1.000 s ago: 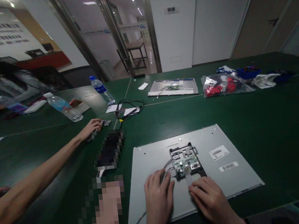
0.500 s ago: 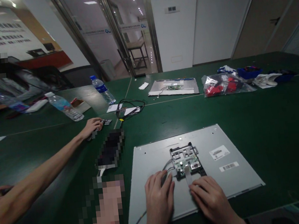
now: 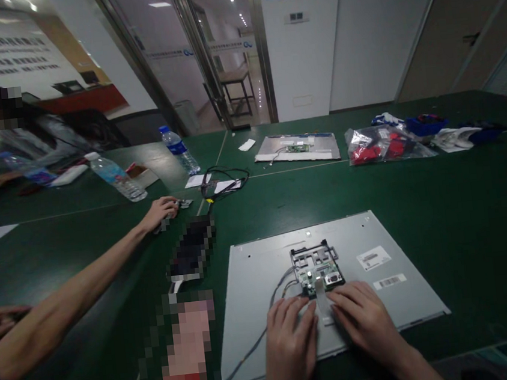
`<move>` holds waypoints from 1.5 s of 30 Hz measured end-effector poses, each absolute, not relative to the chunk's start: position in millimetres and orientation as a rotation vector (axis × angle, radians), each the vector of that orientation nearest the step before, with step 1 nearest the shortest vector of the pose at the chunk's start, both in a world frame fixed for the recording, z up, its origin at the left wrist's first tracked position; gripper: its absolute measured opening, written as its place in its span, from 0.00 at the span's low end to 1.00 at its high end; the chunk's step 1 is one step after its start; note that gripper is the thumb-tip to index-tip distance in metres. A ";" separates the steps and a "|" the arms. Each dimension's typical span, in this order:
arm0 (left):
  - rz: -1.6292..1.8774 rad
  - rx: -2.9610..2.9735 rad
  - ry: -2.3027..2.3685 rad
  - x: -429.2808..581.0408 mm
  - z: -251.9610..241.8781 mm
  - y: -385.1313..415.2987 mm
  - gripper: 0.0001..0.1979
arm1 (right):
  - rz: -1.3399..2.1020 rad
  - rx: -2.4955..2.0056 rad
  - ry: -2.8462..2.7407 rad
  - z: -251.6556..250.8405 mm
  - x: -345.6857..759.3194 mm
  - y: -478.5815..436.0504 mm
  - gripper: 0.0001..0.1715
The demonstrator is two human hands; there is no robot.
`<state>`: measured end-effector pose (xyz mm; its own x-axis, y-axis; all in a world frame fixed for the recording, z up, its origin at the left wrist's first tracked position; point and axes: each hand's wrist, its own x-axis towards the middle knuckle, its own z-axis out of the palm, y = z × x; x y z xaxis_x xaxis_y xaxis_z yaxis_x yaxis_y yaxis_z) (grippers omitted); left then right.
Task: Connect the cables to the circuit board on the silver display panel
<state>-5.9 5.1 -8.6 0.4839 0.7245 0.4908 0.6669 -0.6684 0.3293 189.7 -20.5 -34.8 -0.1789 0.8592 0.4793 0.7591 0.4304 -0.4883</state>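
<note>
A grey metal monitor back panel (image 3: 261, 262) lies flat on the green table in front of me. A small green circuit board (image 3: 320, 276) in a black frame sits near its middle, with a flat white ribbon cable (image 3: 323, 306) running down from it. My left hand (image 3: 290, 346) rests flat on the panel just left of the ribbon, fingers stretched toward the board. On the ribbon's right side my right hand (image 3: 367, 320) lies with its fingers extended, their tips touching the ribbon. Thin grey wires (image 3: 276, 287) curve left from the board.
A co-worker's arm (image 3: 86, 280) reaches across the table at left, its hand (image 3: 160, 212) on a small part. Water bottles (image 3: 118, 177) stand beyond. A second panel (image 3: 297, 148), black cables (image 3: 222, 178) and plastic bags (image 3: 384, 143) lie at the far side.
Both my hands have shifted right and closer together, now flanking the ribbon cable just below the board. The view has shifted slightly.
</note>
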 end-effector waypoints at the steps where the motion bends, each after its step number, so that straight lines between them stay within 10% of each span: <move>1: 0.937 2.621 1.203 -3.3 -9.2 2.3 0.14 | 0.175 -1.367 -1.972 -31.4 194.0 -15.5 0.17; 11: 0.612 2.671 0.972 10.1 -11.3 -3.8 0.11 | 0.357 -1.326 -2.161 -1.0 216.2 44.9 0.27; 29: 0.607 2.683 0.979 10.5 -21.7 1.0 0.11 | 0.408 -1.248 -2.054 -25.4 211.6 56.4 0.03; 45: 0.595 2.684 0.964 8.7 -18.8 1.1 0.12 | 0.360 -1.272 -1.998 -31.4 203.4 56.4 0.04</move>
<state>8.7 1.1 -18.8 0.7014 0.6482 0.2964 0.5558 -0.7578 0.3418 203.4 56.4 -31.4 -0.2458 0.8698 0.4277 0.6660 0.4722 -0.5775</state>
